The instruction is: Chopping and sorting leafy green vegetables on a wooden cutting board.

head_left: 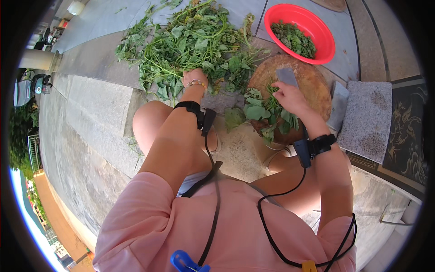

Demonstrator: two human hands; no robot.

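Note:
A large heap of leafy green stems [195, 45] lies spread on the grey slabs ahead of me. My left hand [195, 78] reaches into its near edge, closed around some stems; the leaves partly hide its fingertips. My right hand [291, 98] is over a round wooden chopping block [315, 86], its fingers closed on a bunch of leafy greens [260, 109] that hangs over the block's near left edge. Just beyond that hand, a broad metal blade [287, 76] rests on the block; its handle does not show.
A red plastic basin [324, 43] holding cut greens stands behind the block. To the right are a speckled stone block [364, 120] and a dark panel with a gold pattern [408, 131]. A concrete step [90, 104] lies left. Cables run from my wrist straps.

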